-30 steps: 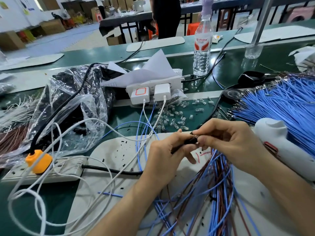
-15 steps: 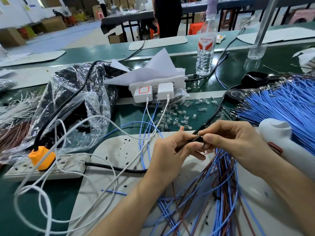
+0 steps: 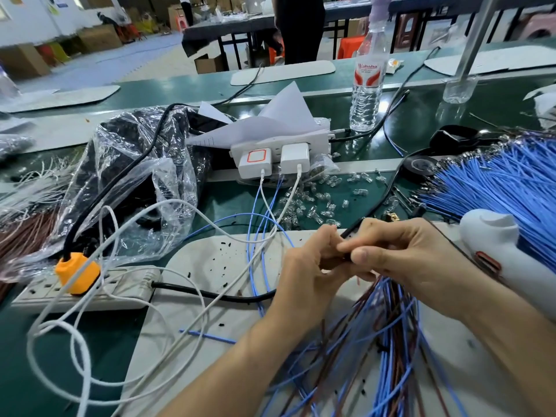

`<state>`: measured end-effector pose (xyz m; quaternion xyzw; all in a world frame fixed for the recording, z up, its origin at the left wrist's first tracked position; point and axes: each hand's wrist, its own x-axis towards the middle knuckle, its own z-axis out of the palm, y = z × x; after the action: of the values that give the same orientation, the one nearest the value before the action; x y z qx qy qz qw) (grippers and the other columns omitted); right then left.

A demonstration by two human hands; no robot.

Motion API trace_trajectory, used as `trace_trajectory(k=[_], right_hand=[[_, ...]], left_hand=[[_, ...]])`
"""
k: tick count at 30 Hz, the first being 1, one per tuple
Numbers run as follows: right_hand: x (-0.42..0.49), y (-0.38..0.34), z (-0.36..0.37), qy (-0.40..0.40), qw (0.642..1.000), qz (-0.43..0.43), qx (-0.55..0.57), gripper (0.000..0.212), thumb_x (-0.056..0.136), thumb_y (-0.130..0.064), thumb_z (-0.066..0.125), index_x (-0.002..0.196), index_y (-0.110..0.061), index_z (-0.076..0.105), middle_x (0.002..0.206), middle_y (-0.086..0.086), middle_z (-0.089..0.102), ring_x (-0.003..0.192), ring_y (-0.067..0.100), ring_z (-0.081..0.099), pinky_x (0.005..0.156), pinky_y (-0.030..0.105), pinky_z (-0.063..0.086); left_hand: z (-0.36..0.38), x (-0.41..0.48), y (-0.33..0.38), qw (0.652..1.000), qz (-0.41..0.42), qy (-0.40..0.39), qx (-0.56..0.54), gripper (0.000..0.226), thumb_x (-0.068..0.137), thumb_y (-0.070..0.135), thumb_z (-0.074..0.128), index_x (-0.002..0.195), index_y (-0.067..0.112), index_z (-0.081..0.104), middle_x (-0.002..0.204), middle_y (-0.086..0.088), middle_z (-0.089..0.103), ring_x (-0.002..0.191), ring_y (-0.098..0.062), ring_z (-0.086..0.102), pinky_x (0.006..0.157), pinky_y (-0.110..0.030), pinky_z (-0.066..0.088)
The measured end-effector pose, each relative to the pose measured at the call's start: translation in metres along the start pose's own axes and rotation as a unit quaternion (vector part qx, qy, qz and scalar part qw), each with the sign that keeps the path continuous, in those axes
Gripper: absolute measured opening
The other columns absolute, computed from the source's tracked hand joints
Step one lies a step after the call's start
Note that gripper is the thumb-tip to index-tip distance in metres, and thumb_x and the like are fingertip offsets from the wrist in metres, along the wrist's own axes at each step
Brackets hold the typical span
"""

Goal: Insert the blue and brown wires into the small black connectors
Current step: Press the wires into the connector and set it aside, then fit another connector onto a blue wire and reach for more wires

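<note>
My left hand (image 3: pixel 310 272) and my right hand (image 3: pixel 403 260) meet fingertip to fingertip over the white work board (image 3: pixel 210 260). Between them both pinch a small black connector (image 3: pixel 346 256), mostly hidden by the fingers. A thin dark wire (image 3: pixel 350 230) sticks up from the pinch. A loose bundle of blue and brown wires (image 3: pixel 388 335) hangs from under my hands toward the near edge. A big fan of blue wires (image 3: pixel 505 188) with metal terminals lies at the right. Brown wires (image 3: pixel 21 233) lie at the far left.
A white tool (image 3: pixel 505 254) lies just right of my right hand. A power strip (image 3: pixel 90 291) with an orange plug (image 3: pixel 76 272) and white cables lies left. Small clear bulbs (image 3: pixel 316 203), a charger block (image 3: pixel 279 152), a plastic bag (image 3: pixel 129 188) and a water bottle (image 3: pixel 368 76) sit behind.
Both hands have stayed together on the connector, with the fingers shifting slightly. The camera view has drifted a little, nothing else moved.
</note>
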<state>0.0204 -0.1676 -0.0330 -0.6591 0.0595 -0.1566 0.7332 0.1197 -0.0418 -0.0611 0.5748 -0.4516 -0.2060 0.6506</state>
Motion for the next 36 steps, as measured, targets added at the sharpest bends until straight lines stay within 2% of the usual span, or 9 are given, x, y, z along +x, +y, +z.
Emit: trace_trajectory(k=[3, 7, 12, 19, 22, 25, 30, 34, 36], right_hand=[[0.0, -0.001, 0.003, 0.018, 0.999, -0.007, 0.026, 0.049, 0.058, -0.043, 0.087, 0.091, -0.008, 0.076, 0.065, 0.005, 0.062, 0.058, 0.016, 0.051, 0.054, 0.028, 0.041], [-0.002, 0.001, -0.002, 0.007, 0.992, 0.084, 0.095, 0.046, 0.055, -0.044, 0.088, 0.09, -0.02, 0.071, 0.07, 0.012, 0.053, 0.054, 0.014, 0.049, 0.052, 0.022, 0.037], [-0.004, 0.005, 0.001, -0.073, 0.989, 0.097, 0.084, 0.055, 0.071, -0.055, 0.074, 0.11, -0.017, 0.071, 0.069, 0.0, 0.055, 0.059, 0.008, 0.048, 0.051, 0.015, 0.038], [-0.002, 0.006, -0.005, -0.105, 0.991, 0.042, 0.074, 0.044, 0.079, -0.047, 0.071, 0.108, -0.013, 0.072, 0.074, -0.001, 0.057, 0.063, 0.008, 0.047, 0.057, 0.014, 0.037], [-0.001, 0.009, -0.003, -0.072, 0.994, 0.042, 0.07, 0.054, 0.072, -0.052, 0.075, 0.107, -0.01, 0.073, 0.07, 0.003, 0.055, 0.058, 0.009, 0.045, 0.054, 0.015, 0.037], [-0.001, 0.005, 0.001, -0.061, 0.991, 0.034, 0.11, 0.054, 0.066, -0.054, 0.079, 0.1, -0.012, 0.074, 0.071, 0.004, 0.055, 0.059, 0.009, 0.046, 0.057, 0.014, 0.041], [0.001, -0.019, -0.028, 0.137, 0.963, -0.072, 0.222, 0.015, 0.077, -0.025, 0.069, 0.086, -0.014, 0.075, 0.061, -0.001, 0.056, 0.053, 0.006, 0.048, 0.049, 0.012, 0.04], [0.001, -0.026, -0.049, 0.32, 0.91, -0.115, 0.237, 0.017, 0.078, -0.019, 0.065, 0.092, -0.014, 0.072, 0.068, -0.005, 0.066, 0.055, 0.004, 0.054, 0.053, 0.012, 0.047], [0.002, -0.023, -0.053, 0.379, 0.904, -0.132, 0.147, 0.018, 0.085, -0.013, 0.065, 0.102, -0.018, 0.066, 0.066, -0.006, 0.067, 0.054, 0.004, 0.057, 0.054, 0.014, 0.048]], left_hand=[[0.001, -0.002, 0.001, 0.999, 0.029, 0.006, 0.021, 0.022, 0.086, 0.003, 0.064, 0.083, 0.021, 0.051, 0.08, -0.008, 0.071, 0.067, -0.025, 0.071, 0.07, -0.05, 0.057], [-0.001, 0.0, 0.001, 0.992, 0.07, 0.031, 0.098, 0.013, 0.084, 0.013, 0.067, 0.098, 0.014, 0.069, 0.09, -0.004, 0.062, 0.068, -0.009, 0.065, 0.069, -0.026, 0.054], [-0.004, 0.001, 0.002, 0.981, 0.109, 0.044, 0.154, 0.019, 0.086, 0.012, 0.064, 0.1, 0.023, 0.067, 0.105, -0.005, 0.052, 0.109, -0.002, 0.05, 0.085, -0.016, 0.046], [-0.004, -0.001, -0.002, 0.988, 0.113, 0.011, 0.103, 0.018, 0.09, 0.022, 0.059, 0.105, 0.018, 0.068, 0.103, -0.016, 0.049, 0.095, -0.01, 0.06, 0.074, -0.023, 0.052], [-0.002, 0.001, -0.003, 0.991, 0.087, 0.025, 0.1, 0.019, 0.088, 0.028, 0.06, 0.106, 0.026, 0.066, 0.1, -0.007, 0.046, 0.072, -0.023, 0.061, 0.062, -0.026, 0.048], [-0.004, 0.004, 0.0, 0.988, 0.073, 0.039, 0.131, 0.029, 0.088, 0.039, 0.058, 0.116, 0.036, 0.064, 0.094, 0.01, 0.047, 0.061, -0.014, 0.054, 0.056, -0.019, 0.041], [-0.013, 0.006, 0.007, 0.958, 0.128, 0.068, 0.246, 0.026, 0.091, 0.023, 0.058, 0.116, 0.02, 0.066, 0.075, 0.013, 0.056, 0.056, -0.007, 0.051, 0.054, -0.017, 0.04], [-0.01, 0.004, 0.022, 0.947, 0.124, 0.01, 0.295, 0.024, 0.088, 0.015, 0.062, 0.11, 0.011, 0.07, 0.075, 0.016, 0.058, 0.056, -0.008, 0.05, 0.055, -0.017, 0.04], [-0.01, 0.002, 0.033, 0.945, 0.082, -0.025, 0.316, 0.023, 0.087, 0.014, 0.067, 0.11, 0.013, 0.071, 0.075, 0.018, 0.062, 0.059, -0.004, 0.055, 0.058, -0.017, 0.041]])
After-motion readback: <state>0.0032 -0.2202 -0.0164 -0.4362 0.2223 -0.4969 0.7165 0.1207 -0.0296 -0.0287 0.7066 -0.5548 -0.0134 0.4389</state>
